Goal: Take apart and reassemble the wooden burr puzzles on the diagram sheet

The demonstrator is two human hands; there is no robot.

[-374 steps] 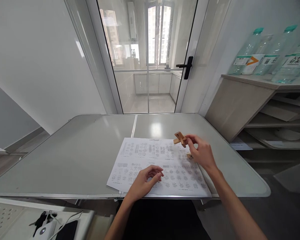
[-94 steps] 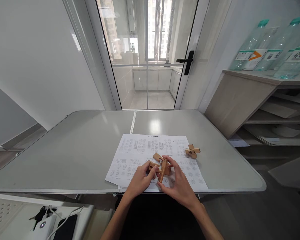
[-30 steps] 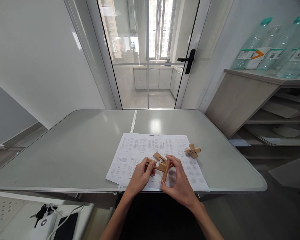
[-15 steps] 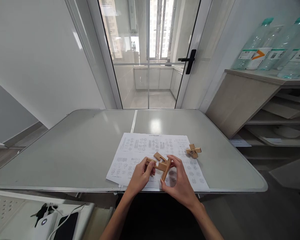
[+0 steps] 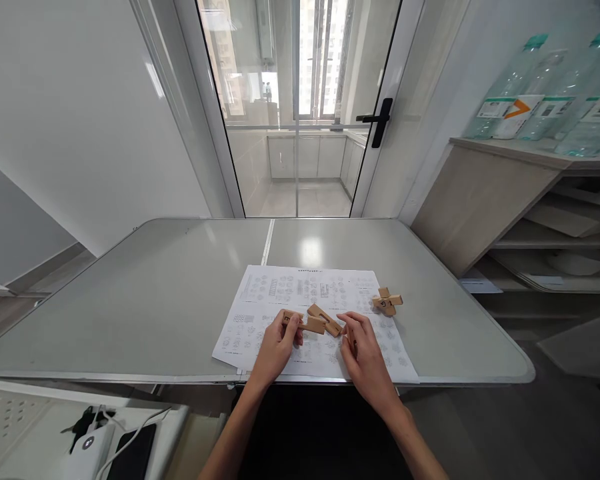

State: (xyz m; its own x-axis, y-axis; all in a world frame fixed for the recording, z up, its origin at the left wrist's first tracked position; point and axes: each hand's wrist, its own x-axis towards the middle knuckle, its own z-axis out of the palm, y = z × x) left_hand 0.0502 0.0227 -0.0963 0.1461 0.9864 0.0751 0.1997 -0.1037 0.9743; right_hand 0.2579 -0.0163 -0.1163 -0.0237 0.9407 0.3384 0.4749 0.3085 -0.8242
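My left hand (image 5: 276,343) pinches a notched wooden puzzle piece (image 5: 314,325) over the printed sheet (image 5: 260,293). The piece has a dark mark near my thumb and points to the right. In my right hand (image 5: 365,350) is another wooden puzzle piece (image 5: 351,340), mostly hidden by my curled fingers. Between the hands lies a slotted wooden piece (image 5: 326,320) on the paper. Beyond my right hand, a cross-shaped group of wooden pieces (image 5: 387,303) sits at the sheet's right edge.
The grey table (image 5: 130,307) ends at a glass door (image 5: 310,160). Plastic bottles (image 5: 535,100) stand on a shelf unit (image 5: 500,173) to the right. At lower left, a white surface (image 5: 15,440) carries a phone (image 5: 133,453), a white device (image 5: 91,447) and cables.
My hands have drawn apart, separating the two held pieces that were together. The right hand has closed around its piece, which is now turned and mostly covered.
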